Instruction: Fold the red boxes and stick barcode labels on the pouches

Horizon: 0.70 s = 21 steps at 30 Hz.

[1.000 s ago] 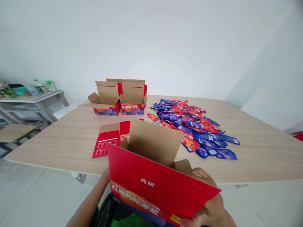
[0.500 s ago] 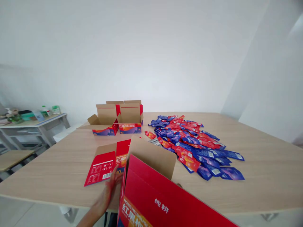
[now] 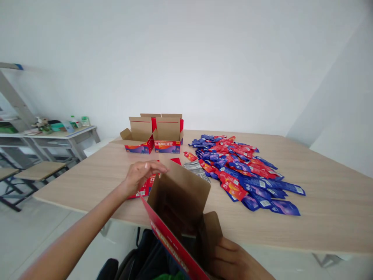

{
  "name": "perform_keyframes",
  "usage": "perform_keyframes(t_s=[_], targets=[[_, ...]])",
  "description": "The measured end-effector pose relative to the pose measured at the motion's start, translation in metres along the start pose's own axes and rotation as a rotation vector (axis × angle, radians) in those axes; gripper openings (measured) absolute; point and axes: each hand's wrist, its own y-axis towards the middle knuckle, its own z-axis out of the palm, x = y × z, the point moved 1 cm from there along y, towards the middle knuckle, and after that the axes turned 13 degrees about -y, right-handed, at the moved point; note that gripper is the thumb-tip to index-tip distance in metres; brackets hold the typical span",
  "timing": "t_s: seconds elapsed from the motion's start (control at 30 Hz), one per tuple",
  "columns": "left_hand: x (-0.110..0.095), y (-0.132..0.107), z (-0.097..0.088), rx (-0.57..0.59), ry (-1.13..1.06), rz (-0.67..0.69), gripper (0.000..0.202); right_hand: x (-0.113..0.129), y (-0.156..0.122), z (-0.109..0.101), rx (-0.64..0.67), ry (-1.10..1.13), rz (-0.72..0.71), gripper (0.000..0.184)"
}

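A red printed cardboard box [image 3: 171,245], tilted with its mouth facing up, is between my hands at the table's near edge. Brown inner flaps stand out around its opening. My left hand [image 3: 144,175] has its fingers bent over the upper left corner of the box's far flap, fingertips on the cardboard. At the lower right, my right hand [image 3: 233,258] grips the side of the box beside a small end flap; part of its fingers is hidden. Behind my left hand lies a flat red carton [image 3: 150,184], mostly covered.
Several open red and blue boxes [image 3: 167,147] stand at the back of the table [image 3: 320,194]. A heap of red and blue sachets [image 3: 239,167] spreads right of centre, beside a striped cloth-like piece [image 3: 196,169]. A side desk [image 3: 70,134] with bottles and stools [image 3: 43,170] are on the left.
The box has turned and tipped, so its inside now shows. My left hand has moved up from its side to the far flap. My right hand has come into view on the right side.
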Motion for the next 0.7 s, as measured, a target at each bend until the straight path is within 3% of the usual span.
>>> perform_keyframes(t_s=[0.07, 0.13, 0.17, 0.23, 0.3, 0.4, 0.6, 0.7], targets=[[-0.020, 0.005, 0.024, 0.316, -0.162, -0.387, 0.073, 0.001, 0.003, -0.008, -0.031, -0.053, -0.036, 0.027], [-0.037, 0.003, 0.039, 0.648, -0.094, -0.747, 0.071, -0.002, 0.003, -0.013, -0.054, -0.094, -0.033, 0.027], [-0.045, 0.000, 0.043, 0.775, -0.013, -0.846, 0.071, -0.004, 0.002, -0.013, -0.060, -0.106, -0.021, 0.029], [-0.052, -0.007, 0.043, 0.894, 0.175, -0.883, 0.079, -0.010, -0.001, -0.010, -0.100, -0.125, -0.003, 0.033], [-0.049, -0.017, 0.039, 0.882, 0.378, -0.843, 0.100, -0.018, -0.005, -0.003, -0.166, -0.146, 0.024, 0.036], [-0.028, -0.040, 0.037, 0.762, 0.708, -0.761, 0.120, -0.034, -0.010, 0.013, -0.256, -0.172, 0.069, 0.048], [0.020, -0.071, 0.056, 0.408, 0.995, -0.356, 0.091, -0.056, -0.013, 0.036, -0.364, -0.178, 0.236, 0.055], [0.045, -0.070, 0.062, 0.329, 1.083, -0.216, 0.082, -0.055, -0.017, 0.030, -0.258, -0.052, 0.268, 0.065]])
